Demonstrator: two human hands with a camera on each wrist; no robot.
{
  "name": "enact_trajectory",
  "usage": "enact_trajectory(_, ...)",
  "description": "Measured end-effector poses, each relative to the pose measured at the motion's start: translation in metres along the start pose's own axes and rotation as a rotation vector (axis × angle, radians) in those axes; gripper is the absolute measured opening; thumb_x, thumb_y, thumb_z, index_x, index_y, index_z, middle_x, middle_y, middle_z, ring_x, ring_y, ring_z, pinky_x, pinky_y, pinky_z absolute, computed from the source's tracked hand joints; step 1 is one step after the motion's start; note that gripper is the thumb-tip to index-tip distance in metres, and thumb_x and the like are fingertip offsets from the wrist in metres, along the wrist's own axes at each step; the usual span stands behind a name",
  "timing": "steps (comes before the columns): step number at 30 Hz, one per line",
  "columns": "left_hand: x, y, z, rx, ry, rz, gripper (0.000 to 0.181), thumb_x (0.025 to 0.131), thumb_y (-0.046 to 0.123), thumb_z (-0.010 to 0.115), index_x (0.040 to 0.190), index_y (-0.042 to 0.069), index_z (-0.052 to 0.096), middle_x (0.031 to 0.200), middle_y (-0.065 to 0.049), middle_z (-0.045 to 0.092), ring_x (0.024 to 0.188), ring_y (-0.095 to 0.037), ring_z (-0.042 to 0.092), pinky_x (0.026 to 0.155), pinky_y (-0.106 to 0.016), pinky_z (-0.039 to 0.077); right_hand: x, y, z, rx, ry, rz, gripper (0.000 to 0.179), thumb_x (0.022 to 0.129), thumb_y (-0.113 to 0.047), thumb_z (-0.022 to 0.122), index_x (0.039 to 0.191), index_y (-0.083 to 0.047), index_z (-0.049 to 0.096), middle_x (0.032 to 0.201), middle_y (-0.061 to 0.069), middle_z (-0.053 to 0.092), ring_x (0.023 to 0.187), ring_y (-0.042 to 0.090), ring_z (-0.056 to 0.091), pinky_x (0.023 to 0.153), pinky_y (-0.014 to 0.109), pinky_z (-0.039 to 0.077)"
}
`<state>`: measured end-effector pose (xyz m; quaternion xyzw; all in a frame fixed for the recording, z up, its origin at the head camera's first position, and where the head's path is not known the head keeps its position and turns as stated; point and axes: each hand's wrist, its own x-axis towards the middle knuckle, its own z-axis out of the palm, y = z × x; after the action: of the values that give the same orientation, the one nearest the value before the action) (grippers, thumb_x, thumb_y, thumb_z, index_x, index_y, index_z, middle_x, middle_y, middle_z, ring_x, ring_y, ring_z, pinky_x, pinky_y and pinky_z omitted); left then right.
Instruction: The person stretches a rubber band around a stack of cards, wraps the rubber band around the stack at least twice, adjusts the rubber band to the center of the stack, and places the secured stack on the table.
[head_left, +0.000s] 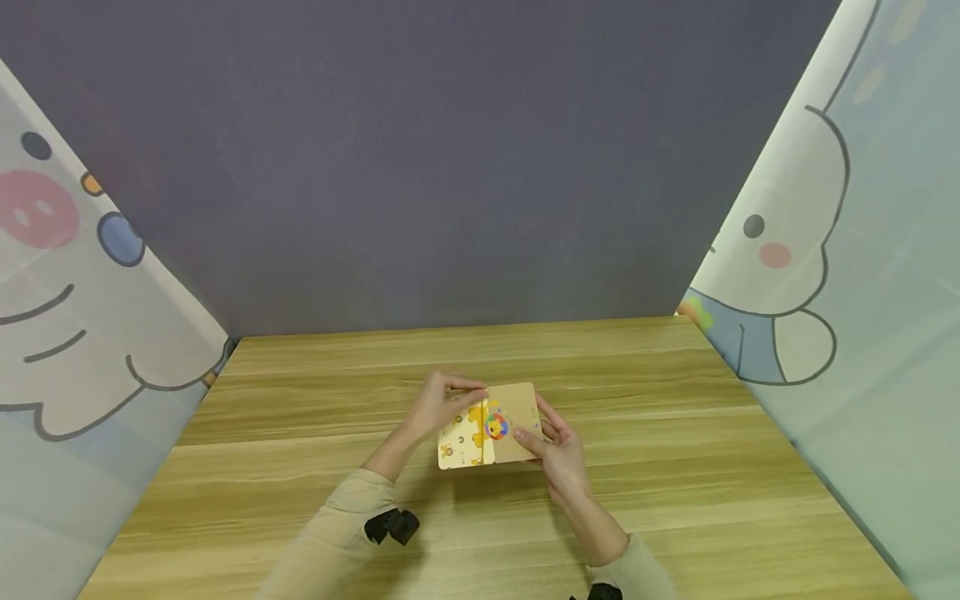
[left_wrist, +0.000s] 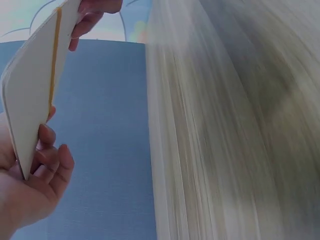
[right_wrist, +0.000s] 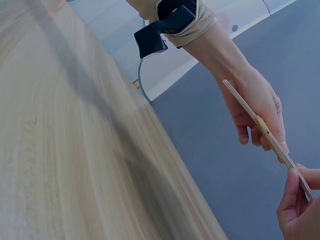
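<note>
A small notebook (head_left: 517, 400) is held up over the table, its face part pale yellow with little animal prints and part tan with a colourful lion. Down that face runs a yellow elastic band (left_wrist: 55, 55). My left hand (head_left: 437, 406) grips the notebook at its upper edge, fingertips close to the band. On the other side my right hand (head_left: 562, 458) holds the right edge, thumb on the tan part and fingers behind. From the right wrist view the notebook appears edge-on between the left hand (right_wrist: 257, 100) and the right hand (right_wrist: 302, 210).
Beneath the hands spreads a wood-grain table (head_left: 300, 417). A dark grey panel (head_left: 450, 167) rises along its far edge. Cartoon-printed cloths hang at the left (head_left: 75, 333) and right (head_left: 862, 375). A black wrist mount (head_left: 392, 527) sits on the left sleeve.
</note>
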<state>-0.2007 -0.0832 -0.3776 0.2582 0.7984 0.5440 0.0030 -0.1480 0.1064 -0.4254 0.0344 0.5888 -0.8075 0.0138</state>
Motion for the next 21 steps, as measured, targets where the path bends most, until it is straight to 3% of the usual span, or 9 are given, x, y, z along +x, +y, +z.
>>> enact_trajectory(6,0.006,-0.019,0.000,0.049,-0.001,0.003,0.024,0.083,0.012,0.062,0.097,-0.007,0.064,0.095,-0.018,0.064,0.080,-0.022,0.063,0.064,-0.024,0.052,0.002,0.001,-0.001,-0.015,0.012,0.009,0.063,0.078,0.006,0.062,0.133,-0.011,0.039,0.099,0.016,0.061,0.073,0.021,0.064,0.056,0.026,0.052)
enact_trajectory(12,0.010,-0.020,-0.005,0.183,0.043,-0.005,0.017,0.082,0.017,0.064,0.089,0.002,0.069,0.084,-0.007,0.067,0.066,-0.011,0.057,0.055,-0.022,0.049,0.003,0.001,-0.002,-0.015,0.027,0.014,0.063,0.078,0.006,0.062,0.134,-0.011,0.038,0.098,0.014,0.061,0.072,0.020,0.063,0.055,0.024,0.052)
enact_trajectory(18,0.009,-0.020,-0.005,0.158,0.018,0.025,0.013,0.082,0.013,0.064,0.088,0.002,0.069,0.084,-0.007,0.067,0.067,-0.011,0.059,0.056,-0.024,0.050,0.003,0.000,-0.001,0.003,0.030,0.015,0.064,0.077,0.007,0.062,0.133,-0.011,0.039,0.098,0.014,0.060,0.072,0.020,0.064,0.053,0.024,0.051)
enact_trajectory(21,0.008,-0.022,-0.002,0.132,0.003,0.050,0.017,0.082,0.012,0.064,0.091,-0.002,0.068,0.087,-0.009,0.065,0.074,-0.015,0.060,0.063,-0.025,0.052,0.002,0.000,-0.001,0.008,0.017,0.007,0.063,0.077,0.008,0.062,0.133,-0.009,0.039,0.100,0.017,0.060,0.073,0.021,0.064,0.053,0.025,0.052)
